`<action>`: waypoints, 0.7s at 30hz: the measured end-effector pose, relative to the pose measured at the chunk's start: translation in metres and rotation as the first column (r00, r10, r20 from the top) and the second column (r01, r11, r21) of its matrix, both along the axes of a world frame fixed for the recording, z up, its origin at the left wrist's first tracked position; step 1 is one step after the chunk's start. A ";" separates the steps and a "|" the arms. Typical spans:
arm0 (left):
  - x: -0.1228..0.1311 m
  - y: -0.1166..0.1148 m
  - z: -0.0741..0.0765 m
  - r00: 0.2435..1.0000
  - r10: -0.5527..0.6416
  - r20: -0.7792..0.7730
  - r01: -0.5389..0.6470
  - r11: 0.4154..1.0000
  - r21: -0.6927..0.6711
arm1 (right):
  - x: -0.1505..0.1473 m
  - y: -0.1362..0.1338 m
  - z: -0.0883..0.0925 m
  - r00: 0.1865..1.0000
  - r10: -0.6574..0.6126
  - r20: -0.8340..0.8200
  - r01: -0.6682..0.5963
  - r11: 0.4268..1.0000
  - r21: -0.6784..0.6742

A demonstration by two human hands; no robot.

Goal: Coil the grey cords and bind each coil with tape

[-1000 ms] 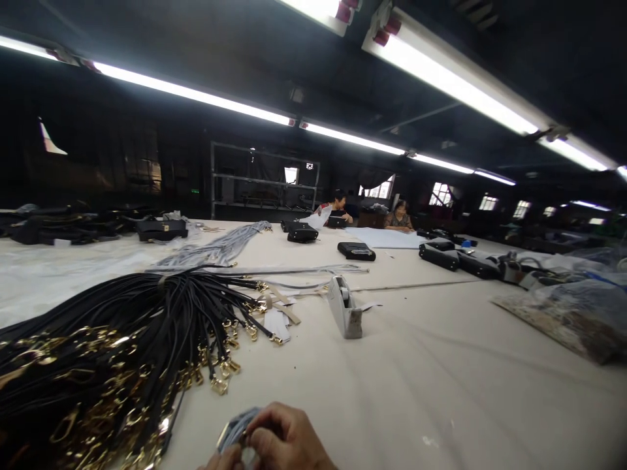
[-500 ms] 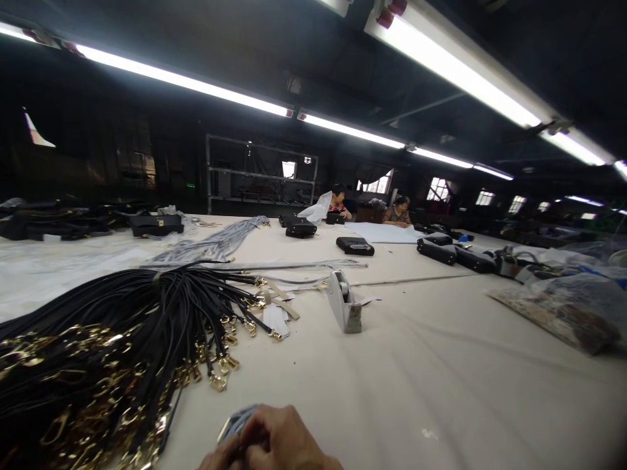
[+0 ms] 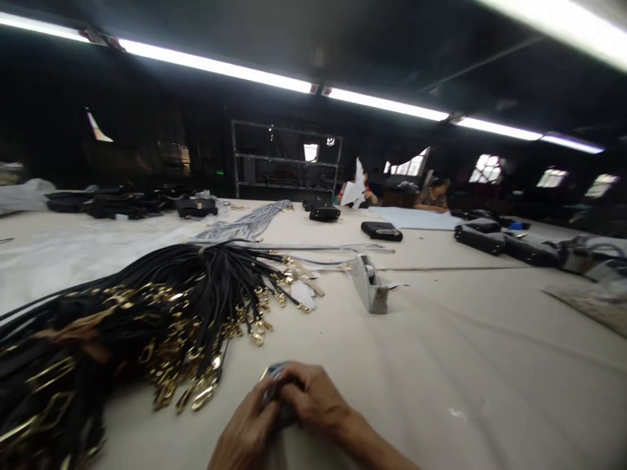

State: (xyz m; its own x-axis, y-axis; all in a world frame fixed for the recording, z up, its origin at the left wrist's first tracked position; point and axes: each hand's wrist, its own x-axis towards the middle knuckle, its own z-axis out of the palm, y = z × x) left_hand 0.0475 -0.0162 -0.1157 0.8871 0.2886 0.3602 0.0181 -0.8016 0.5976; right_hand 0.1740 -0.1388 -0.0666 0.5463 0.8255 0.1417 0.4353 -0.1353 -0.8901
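Blocked at nine to eleven o'clock by heap of black straps with gold clasps (image 3: pixel 147 307). Blocked at twelve to one o'clock by tape dispenser (image 3: pixel 369 292). Open bare tabletop (image 3: pixel 465 365) from one to four o'clock.

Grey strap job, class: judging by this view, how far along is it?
Done: nothing clearly finished shows. In hand: both hands, left hand and right hand, close around one coiled grey strap. Left: a bundle of grey straps farther up the table, and the black strap pile beside the hands.

Both hands (image 3: pixel 289 411) now show fuller, apparently closed tighter round the grey strap (image 3: pixel 274 385).
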 end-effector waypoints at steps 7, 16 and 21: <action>-0.004 -0.006 0.019 0.991 -0.081 0.103 0.087 0.994 -0.060 | 0.007 -0.015 0.001 0.994 0.098 -0.045 -0.100 0.995 -0.031; 0.003 -0.006 0.020 0.994 -0.099 0.037 0.096 0.992 0.082 | 0.003 -0.019 0.005 0.995 0.053 0.083 -0.054 0.998 0.011; 0.007 -0.005 0.026 0.997 -0.072 -0.030 0.075 0.993 0.096 | -0.009 -0.049 0.009 0.886 -0.023 0.464 -0.053 0.987 0.149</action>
State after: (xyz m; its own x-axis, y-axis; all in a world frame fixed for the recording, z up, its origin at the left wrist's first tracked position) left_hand 0.0542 -0.0213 -0.0898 0.9141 0.1869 0.3599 -0.0286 -0.8556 0.5168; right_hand 0.1652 -0.1875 -0.0575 0.3752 0.7804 0.5001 0.8031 -0.0042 -0.5958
